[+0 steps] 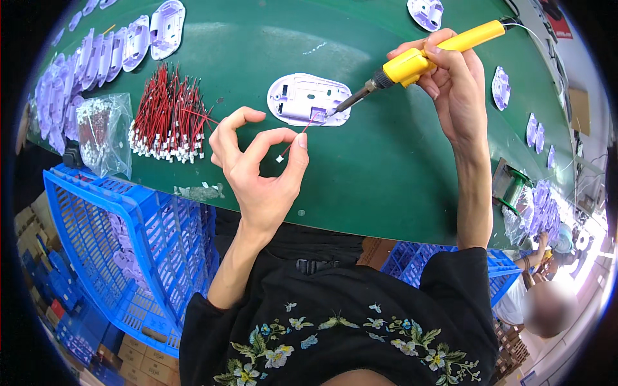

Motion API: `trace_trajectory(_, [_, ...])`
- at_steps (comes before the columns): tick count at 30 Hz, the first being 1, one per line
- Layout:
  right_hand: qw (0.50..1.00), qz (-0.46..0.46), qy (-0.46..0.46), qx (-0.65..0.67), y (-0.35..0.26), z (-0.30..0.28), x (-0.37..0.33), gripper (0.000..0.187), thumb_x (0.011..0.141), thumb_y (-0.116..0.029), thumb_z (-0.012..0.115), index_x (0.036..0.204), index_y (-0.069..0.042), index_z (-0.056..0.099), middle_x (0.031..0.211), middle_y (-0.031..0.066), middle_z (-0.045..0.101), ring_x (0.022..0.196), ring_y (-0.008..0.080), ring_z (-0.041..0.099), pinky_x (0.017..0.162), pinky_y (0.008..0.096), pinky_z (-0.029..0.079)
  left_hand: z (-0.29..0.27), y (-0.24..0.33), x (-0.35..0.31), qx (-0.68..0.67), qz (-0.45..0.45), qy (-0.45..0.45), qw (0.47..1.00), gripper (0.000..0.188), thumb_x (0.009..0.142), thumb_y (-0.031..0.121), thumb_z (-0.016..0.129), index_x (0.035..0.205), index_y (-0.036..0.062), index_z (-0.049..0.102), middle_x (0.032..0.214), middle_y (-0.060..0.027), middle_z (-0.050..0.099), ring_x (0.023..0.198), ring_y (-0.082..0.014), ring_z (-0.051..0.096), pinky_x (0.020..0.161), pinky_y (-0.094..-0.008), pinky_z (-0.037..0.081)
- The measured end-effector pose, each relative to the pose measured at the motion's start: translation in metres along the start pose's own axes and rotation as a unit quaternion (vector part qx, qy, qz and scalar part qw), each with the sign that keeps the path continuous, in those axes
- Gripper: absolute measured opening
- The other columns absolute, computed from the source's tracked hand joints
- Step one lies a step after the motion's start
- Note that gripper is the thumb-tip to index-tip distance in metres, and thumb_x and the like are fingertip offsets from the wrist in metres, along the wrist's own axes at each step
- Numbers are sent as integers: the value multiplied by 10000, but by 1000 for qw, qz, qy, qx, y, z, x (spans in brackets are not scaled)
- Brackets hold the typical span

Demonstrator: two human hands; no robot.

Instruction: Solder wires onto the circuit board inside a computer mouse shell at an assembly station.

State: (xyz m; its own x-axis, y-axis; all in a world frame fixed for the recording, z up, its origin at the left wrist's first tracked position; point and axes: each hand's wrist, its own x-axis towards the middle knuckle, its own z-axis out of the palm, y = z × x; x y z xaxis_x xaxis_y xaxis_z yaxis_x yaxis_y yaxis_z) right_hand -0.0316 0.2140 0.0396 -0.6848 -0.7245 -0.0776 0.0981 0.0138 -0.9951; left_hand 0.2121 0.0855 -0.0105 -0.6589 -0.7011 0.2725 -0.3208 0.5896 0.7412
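Pale lilac shell (296,101) flat on the green table (373,186), a little far of and right of the left hand (254,167), and left and slightly near of the right hand (454,83). Long axis runs left to right. Left hand is the nearer: thumb and forefinger brought almost together on a short red wire (309,123), other fingers loosely curled; white connector (280,159) hangs at the wire's near end, wire's far end at the shell's near right part. Right hand closed round a yellow soldering iron (409,66), which slants left and near so that its dark tip ends over that same part; contact of tip and wire too small to tell. Surface: heap of red wires (170,109) left of the left hand, clear bag (103,135) further left, row of shells (135,45) at far left, green spool (513,188) on the right, single shell (426,13) at the far side. Room: blue crate (138,212) at the near left, below table height, holding lilac parts; another person in white (510,307) beyond the right forearm.
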Motion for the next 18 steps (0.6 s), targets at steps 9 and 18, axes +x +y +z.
trace_trajectory(9, [999,1,-8,-50,2,-1,1,89,983,-152,569,1014,-69,580,1019,241,746,723,80,619,564,197,424,1,1,0,0,-9,-2,1000,116,757,138,866,820,152,770,1191,-39,555,1168,-265,474,958,-426,316])
trace_trajectory(18, [998,-1,-8,-61,2,-2,0,99,973,-170,593,1006,-77,584,1016,230,750,777,99,658,562,197,426,2,2,1,-2,-16,-3,1000,117,762,132,864,830,143,769,1169,-41,560,1140,-266,491,955,-425,325])
